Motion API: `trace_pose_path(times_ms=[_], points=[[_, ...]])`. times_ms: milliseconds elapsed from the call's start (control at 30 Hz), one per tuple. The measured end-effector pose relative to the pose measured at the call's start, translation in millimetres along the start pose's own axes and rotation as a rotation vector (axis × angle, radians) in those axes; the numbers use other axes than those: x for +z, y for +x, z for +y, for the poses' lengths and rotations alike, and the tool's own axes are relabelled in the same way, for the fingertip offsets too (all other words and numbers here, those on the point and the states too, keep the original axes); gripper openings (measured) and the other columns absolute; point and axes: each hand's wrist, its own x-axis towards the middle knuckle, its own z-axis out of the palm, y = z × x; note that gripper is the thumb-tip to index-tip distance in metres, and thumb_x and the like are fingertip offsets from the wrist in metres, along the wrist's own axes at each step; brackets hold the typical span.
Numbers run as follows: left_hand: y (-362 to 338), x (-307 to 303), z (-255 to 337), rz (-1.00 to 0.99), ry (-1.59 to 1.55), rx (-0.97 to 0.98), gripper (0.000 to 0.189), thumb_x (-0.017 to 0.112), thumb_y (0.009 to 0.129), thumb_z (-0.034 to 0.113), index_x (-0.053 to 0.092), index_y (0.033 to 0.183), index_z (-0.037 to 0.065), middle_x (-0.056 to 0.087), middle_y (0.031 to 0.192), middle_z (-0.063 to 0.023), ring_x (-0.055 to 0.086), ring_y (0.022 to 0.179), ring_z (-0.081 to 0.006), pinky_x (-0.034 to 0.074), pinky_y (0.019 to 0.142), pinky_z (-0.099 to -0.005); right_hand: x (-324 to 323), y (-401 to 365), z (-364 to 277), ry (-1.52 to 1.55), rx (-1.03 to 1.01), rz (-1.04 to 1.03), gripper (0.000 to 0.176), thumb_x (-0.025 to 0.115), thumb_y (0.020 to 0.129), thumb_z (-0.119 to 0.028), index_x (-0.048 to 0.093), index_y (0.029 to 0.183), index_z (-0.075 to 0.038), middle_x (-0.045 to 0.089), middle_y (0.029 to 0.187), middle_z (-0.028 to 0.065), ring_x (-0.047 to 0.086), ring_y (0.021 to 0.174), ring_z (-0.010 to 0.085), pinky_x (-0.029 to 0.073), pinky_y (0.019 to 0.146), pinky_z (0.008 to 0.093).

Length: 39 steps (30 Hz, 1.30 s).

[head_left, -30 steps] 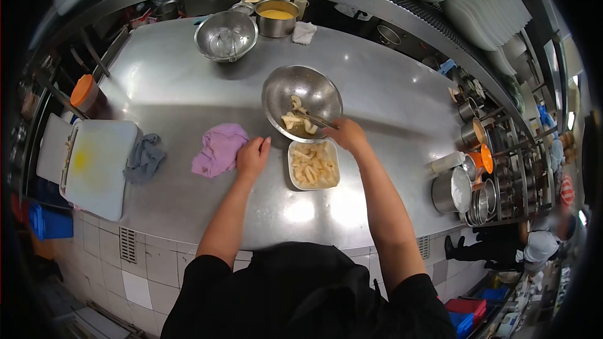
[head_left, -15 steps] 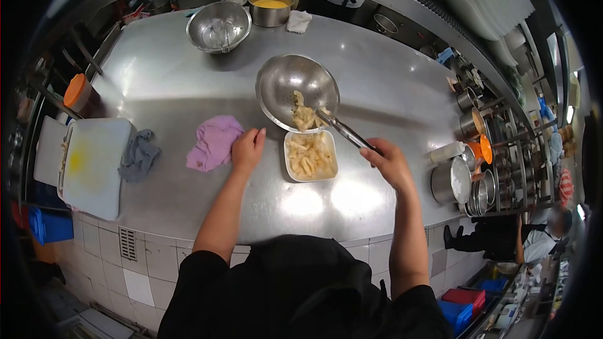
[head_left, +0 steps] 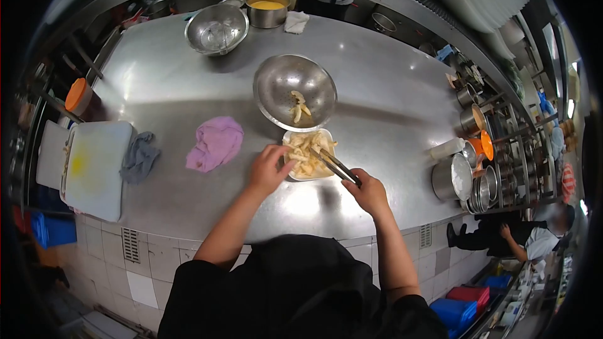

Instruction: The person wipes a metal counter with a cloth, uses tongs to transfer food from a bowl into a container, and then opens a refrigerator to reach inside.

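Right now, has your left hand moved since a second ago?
Yes, rightward: the left hand was beside the pink cloth, and its fingers are now at the left edge of the white tub.

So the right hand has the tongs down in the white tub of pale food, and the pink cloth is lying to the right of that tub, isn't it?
Not quite: the head view shows the pink cloth to the left of the white tub. The right hand does have the tongs down in the pale food.

From a head-worn camera we looked forward and down, past the shirt (head_left: 270,289), onto the counter (head_left: 402,176) close in front
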Motion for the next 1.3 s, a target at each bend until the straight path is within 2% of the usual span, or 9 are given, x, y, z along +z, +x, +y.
trace_pose_path(times_ms=[67,300,367,500,667,767,967,1067,1300], points=[[-5.2,8.7,-2.3,-0.043,0.095,0.129,0.026,0.068,0.077,0.024,0.061,0.098,0.01,0.055,0.093,-0.007,0.057,0.077,-0.0239,0.047,0.065,-0.0344,-6.2,-2.4,-5.2,-0.034,-0.002,0.013,0.039,0.061,0.081,-0.041,0.061,0.104,-0.01,0.065,0.075,0.0124,0.064,0.072,0.0292,0.049,0.065,0.0387],[-0.9,21.6,-1.6,-0.032,0.129,0.069,0.026,0.069,0.077,0.025,0.062,0.096,0.011,0.055,0.091,-0.0057,0.057,0.082,-0.025,0.047,0.068,-0.0357,-56.7,2.6,-41.7,-0.082,-0.151,0.143,0.041,0.063,0.08,-0.04,0.061,0.102,-0.005,0.064,0.073,0.0134,0.064,0.071,0.0303,0.049,0.065,0.0392],[-0.8,24.7,-1.1,-0.036,0.13,0.073,0.025,0.07,0.076,0.025,0.063,0.096,0.011,0.055,0.091,-0.0052,0.057,0.082,-0.0247,0.047,0.068,-0.0358,-53.4,33.4,-46.2,-0.158,-0.163,0.158,0.042,0.062,0.08,-0.042,0.061,0.101,-0.005,0.065,0.077,0.0143,0.064,0.077,0.0313,0.049,0.068,0.0403],[-0.6,25.6,-0.2,-0.015,0.145,0.108,0.026,0.07,0.075,0.025,0.063,0.095,0.01,0.055,0.09,-0.0052,0.057,0.082,-0.0247,0.047,0.068,-0.0356,-31.6,106.9,-69.3,-0.306,-0.008,0.024,0.043,0.06,0.078,-0.043,0.063,0.101,-0.007,0.066,0.088,0.0146,0.062,0.088,0.0313,0.049,0.076,0.0406],[-7.5,21.3,-4.1,0.002,0.079,0.085,0.031,0.071,0.075,0.025,0.062,0.099,0.009,0.055,0.095,-0.0071,0.057,0.083,-0.0246,0.048,0.068,-0.0346,-8.0,137.3,-80.5,-0.348,-0.071,0.012,0.039,0.059,0.08,-0.039,0.064,0.103,-0.008,0.066,0.092,0.0145,0.062,0.091,0.0304,0.049,0.078,0.0402],[-14.6,21.4,-12.3,0.051,0.05,0.101,0.034,0.073,0.073,0.018,0.06,0.103,0.006,0.053,0.1,-0.0079,0.054,0.074,-0.0186,0.046,0.061,-0.0279,-9.9,128.3,-66.2,-0.25,-0.14,0.054,0.035,0.059,0.08,-0.037,0.064,0.103,-0.01,0.066,0.09,0.0143,0.062,0.089,0.0303,0.049,0.077,0.0405],[-15.4,25.8,-13.7,0.032,0.049,0.08,0.034,0.074,0.072,0.016,0.06,0.102,0.007,0.053,0.101,-0.0072,0.051,0.07,-0.0161,0.046,0.06,-0.0269,-57.2,55.4,-53.6,-0.026,-0.177,0.075,0.032,0.06,0.082,-0.036,0.063,0.101,-0.011,0.066,0.08,0.0122,0.063,0.077,0.0312,0.048,0.068,0.0408],[-14.5,25.9,-12.8,0.008,0.056,0.07,0.035,0.073,0.073,0.024,0.06,0.101,0.008,0.053,0.103,-0.0076,0.055,0.079,-0.0211,0.048,0.066,-0.0316,-51.7,28.7,-41.8,0.003,-0.203,0.079,0.032,0.061,0.082,-0.037,0.063,0.101,-0.01,0.065,0.076,0.0119,0.063,0.072,0.0309,0.048,0.065,0.0402],[-9.5,15.2,-1.2,-0.028,0.057,-0.015,0.038,0.073,0.073,0.024,0.058,0.104,0.008,0.053,0.105,-0.008,0.055,0.076,-0.0204,0.048,0.066,-0.0313,-33.8,10.4,-37.3,-0.029,-0.141,0.148,0.041,0.065,0.08,-0.037,0.06,0.107,-0.006,0.063,0.07,0.0102,0.063,0.066,0.0271,0.048,0.062,0.0375]])
